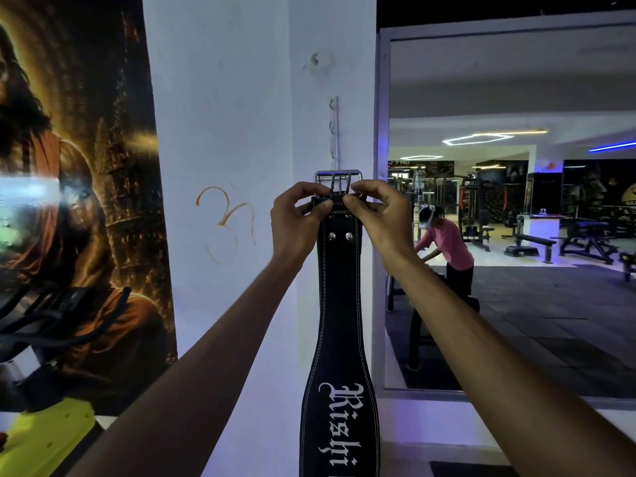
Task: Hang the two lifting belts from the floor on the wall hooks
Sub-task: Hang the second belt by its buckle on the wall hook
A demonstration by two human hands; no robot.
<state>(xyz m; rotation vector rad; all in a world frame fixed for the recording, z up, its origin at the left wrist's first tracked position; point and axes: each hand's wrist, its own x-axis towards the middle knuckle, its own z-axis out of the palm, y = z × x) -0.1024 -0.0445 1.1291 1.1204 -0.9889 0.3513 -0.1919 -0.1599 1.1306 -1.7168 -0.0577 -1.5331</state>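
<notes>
A black leather lifting belt (340, 304) with white stitching and white lettering hangs straight down in front of a white wall pillar. Its silver buckle (338, 180) is at the top. My left hand (297, 215) pinches the belt's top edge just under the buckle on the left. My right hand (380, 215) pinches it on the right. A narrow white strip of wall hooks (334, 129) runs vertically on the pillar, directly above the buckle. The buckle sits just below the lowest hook. A second belt is not in view.
A large dark poster (79, 166) covers the wall at left. Black gym equipment and a yellow-green part (48, 432) stand at lower left. A big mirror (516, 201) at right reflects a person in a pink shirt, benches and machines.
</notes>
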